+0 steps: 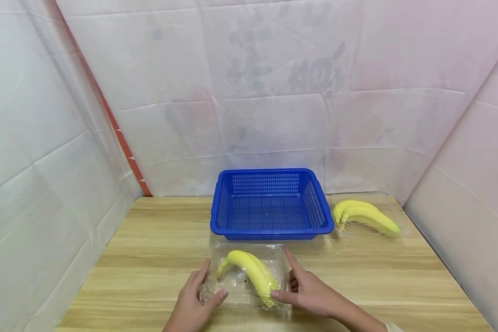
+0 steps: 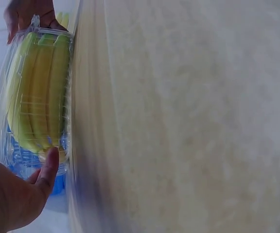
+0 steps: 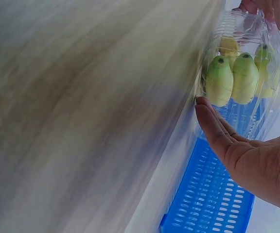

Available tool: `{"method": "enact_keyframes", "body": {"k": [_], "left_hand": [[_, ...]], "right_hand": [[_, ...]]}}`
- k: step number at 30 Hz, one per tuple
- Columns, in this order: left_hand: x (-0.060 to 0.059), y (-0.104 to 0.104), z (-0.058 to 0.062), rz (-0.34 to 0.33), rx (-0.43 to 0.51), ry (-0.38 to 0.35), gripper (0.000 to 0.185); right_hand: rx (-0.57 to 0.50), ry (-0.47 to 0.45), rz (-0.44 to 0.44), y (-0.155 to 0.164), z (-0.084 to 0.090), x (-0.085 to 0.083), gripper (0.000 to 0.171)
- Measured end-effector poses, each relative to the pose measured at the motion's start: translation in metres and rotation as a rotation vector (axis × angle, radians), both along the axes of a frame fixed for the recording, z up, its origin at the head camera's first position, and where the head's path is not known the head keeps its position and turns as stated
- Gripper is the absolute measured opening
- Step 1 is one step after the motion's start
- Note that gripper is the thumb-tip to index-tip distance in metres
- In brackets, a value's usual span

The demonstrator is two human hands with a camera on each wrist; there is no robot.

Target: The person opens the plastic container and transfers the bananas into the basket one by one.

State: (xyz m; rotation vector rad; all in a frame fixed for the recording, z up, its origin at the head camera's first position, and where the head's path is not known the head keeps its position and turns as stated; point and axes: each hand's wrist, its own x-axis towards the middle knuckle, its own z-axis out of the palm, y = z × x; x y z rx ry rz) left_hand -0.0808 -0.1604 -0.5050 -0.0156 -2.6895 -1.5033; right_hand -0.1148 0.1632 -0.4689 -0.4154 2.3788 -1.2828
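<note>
A clear plastic clamshell box (image 1: 249, 295) with a bunch of bananas (image 1: 255, 272) inside is at the front middle of the wooden table. My left hand (image 1: 195, 297) holds its left side, thumb at the front corner and fingers along the side. On the opposite side my right hand (image 1: 313, 293) holds the box, thumb by the banana tips and forefinger stretched along the edge. In the right wrist view the banana tips (image 3: 219, 80) show through the plastic, beside my right hand (image 3: 256, 158). The left wrist view shows the thumb of my left hand (image 2: 21, 189) against the box.
Directly behind the box stands a blue plastic basket (image 1: 267, 210) with slotted walls. To its right lies another clear plastic box (image 1: 392, 210) with bananas (image 1: 363, 216). White sheets (image 1: 249, 124) hang behind and beside the wooden table (image 1: 149, 258).
</note>
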Motion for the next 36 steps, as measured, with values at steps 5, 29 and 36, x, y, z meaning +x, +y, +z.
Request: {"method": "enact_keyframes", "body": {"k": [5, 29, 36], "left_hand": [[0.000, -0.002, -0.005, -0.058, -0.013, -0.023, 0.114], [0.000, -0.003, -0.003, -0.161, 0.009, -0.109, 0.128], [-0.001, -0.003, -0.007, -0.144, 0.053, -0.106, 0.129]], "right_hand": [[0.003, 0.004, 0.004, 0.001, -0.001, -0.002, 0.122], [0.134, 0.103, 0.011, 0.003, 0.003, -0.007, 0.123], [0.195, 0.180, -0.022, 0.002, 0.007, -0.005, 0.121]]}}
